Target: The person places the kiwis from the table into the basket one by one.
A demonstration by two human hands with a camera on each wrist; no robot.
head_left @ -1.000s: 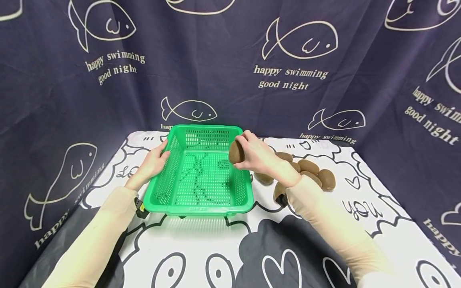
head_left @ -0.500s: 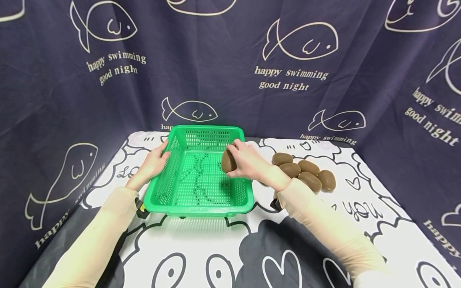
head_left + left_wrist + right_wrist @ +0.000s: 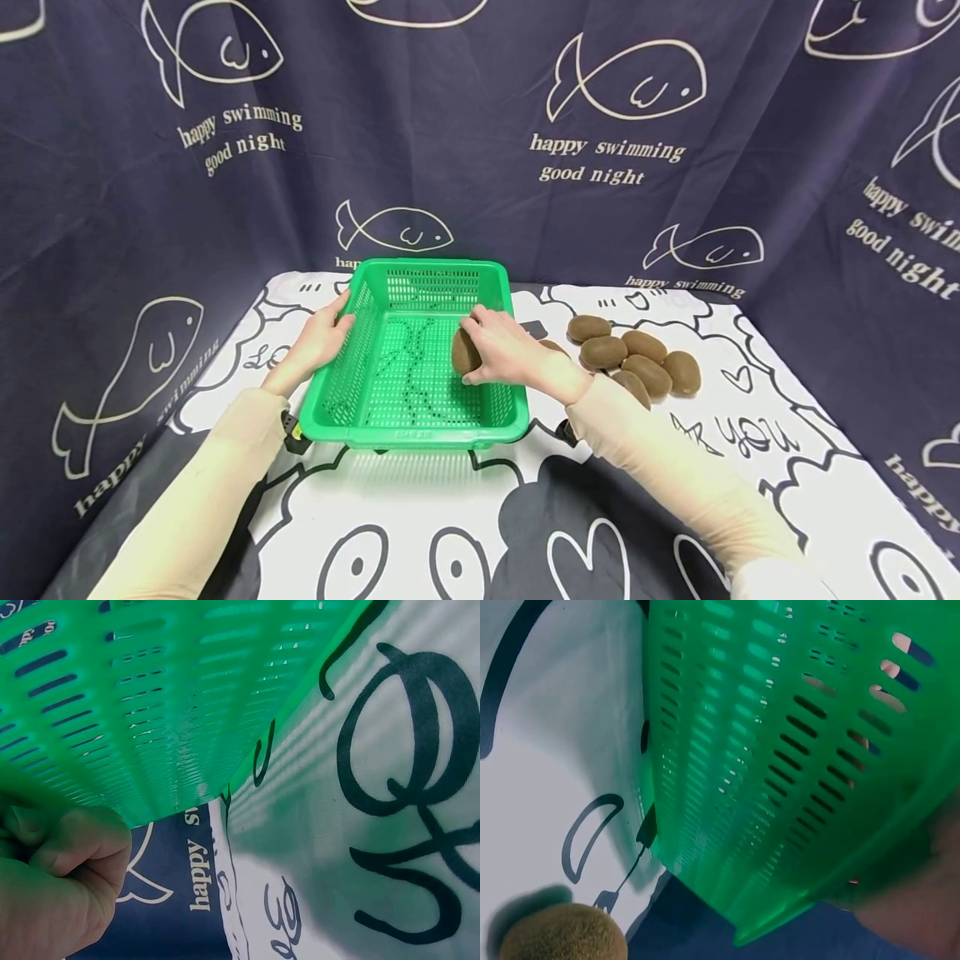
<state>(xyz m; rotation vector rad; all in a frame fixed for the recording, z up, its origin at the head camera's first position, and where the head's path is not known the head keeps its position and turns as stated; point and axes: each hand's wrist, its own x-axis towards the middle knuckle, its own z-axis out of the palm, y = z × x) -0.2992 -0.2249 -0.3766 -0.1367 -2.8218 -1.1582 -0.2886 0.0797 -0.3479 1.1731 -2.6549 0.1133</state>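
A green slotted plastic basket (image 3: 420, 435) stands on the table. At its left rim my left hand (image 3: 321, 335) grips the edge; in the left wrist view the fingers of that hand (image 3: 71, 874) curl over the rim. My right hand (image 3: 504, 346) reaches over the right wall and holds a brown kiwi (image 3: 465, 353) inside the basket, above its floor. The right wrist view shows the basket's outer wall (image 3: 727, 772), with only a blurred part of my right hand (image 3: 915, 900); the held kiwi is hidden there.
Several kiwis (image 3: 649, 377) lie in a cluster on the patterned cloth (image 3: 405, 533) to the right of the basket. Another kiwi (image 3: 564, 934) lies close to the basket's right wall. A dark blue curtain (image 3: 480, 150) hangs behind.
My right hand has carried the kiwi left and down, from over the right rim into the basket. The left hand keeps its grip, and the basket stays in place.
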